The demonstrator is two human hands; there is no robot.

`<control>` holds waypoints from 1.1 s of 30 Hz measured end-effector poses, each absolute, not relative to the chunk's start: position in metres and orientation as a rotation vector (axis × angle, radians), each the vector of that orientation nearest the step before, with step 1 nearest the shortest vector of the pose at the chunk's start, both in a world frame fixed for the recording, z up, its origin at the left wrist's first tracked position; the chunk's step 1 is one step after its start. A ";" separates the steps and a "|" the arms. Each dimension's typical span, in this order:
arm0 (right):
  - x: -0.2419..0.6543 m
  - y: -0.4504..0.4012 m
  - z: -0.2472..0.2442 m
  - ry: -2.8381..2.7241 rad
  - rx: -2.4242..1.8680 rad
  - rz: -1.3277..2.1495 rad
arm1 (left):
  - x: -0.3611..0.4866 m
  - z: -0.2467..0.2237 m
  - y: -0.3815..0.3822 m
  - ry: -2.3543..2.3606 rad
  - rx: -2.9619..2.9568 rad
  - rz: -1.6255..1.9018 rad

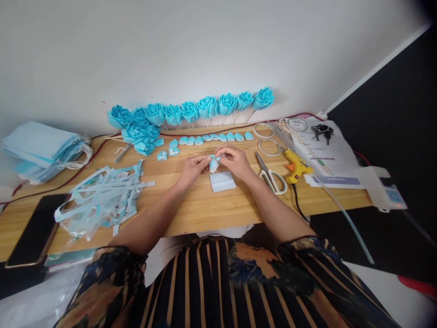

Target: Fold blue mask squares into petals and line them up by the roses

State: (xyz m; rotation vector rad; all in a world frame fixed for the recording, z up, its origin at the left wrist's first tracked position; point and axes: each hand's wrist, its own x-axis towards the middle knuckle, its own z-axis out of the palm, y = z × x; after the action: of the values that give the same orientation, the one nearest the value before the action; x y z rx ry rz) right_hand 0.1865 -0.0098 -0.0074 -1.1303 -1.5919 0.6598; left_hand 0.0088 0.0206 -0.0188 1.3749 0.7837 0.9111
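Both hands meet over the middle of the wooden table. My left hand (194, 169) pinches the left side of a small folded blue-and-white piece (214, 165), and my right hand (235, 159) grips its right side with bent fingers. What the piece is made of looks like face-mask fabric. Just below it lies a flat pale square of fabric (222, 181). Behind the hands runs a row of small folded blue petals (199, 140). A couple more folded pieces (162, 156) lie to the left of my left hand.
Blue fabric roses (207, 107) lean along the wall. Scissors (269, 175), a yellow glue gun (296, 167) and wire rolls (269, 146) lie at right, near a power strip (385, 193). Left are cut strips (102, 193), stacked masks (41, 146) and a phone (36, 230).
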 end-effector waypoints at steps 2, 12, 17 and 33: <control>0.187 -0.010 -0.007 -1.606 -1.144 0.651 | 0.009 -0.018 0.020 0.784 1.381 0.914; 0.185 -0.010 -0.008 -1.675 -1.130 0.571 | 0.009 -0.018 0.020 0.827 1.382 0.930; 0.184 -0.010 -0.008 -1.702 -1.133 0.556 | 0.010 -0.021 0.022 0.868 1.395 0.950; 0.184 -0.014 -0.004 -1.516 -1.251 0.957 | 0.010 -0.021 0.023 0.922 1.376 1.077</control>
State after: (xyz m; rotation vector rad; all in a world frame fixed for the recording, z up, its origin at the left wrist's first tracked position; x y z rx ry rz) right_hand 0.1843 -0.0138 -0.0041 -1.2505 -1.5165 0.9569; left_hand 0.0097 0.0231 -0.0212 1.3757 0.9215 1.0772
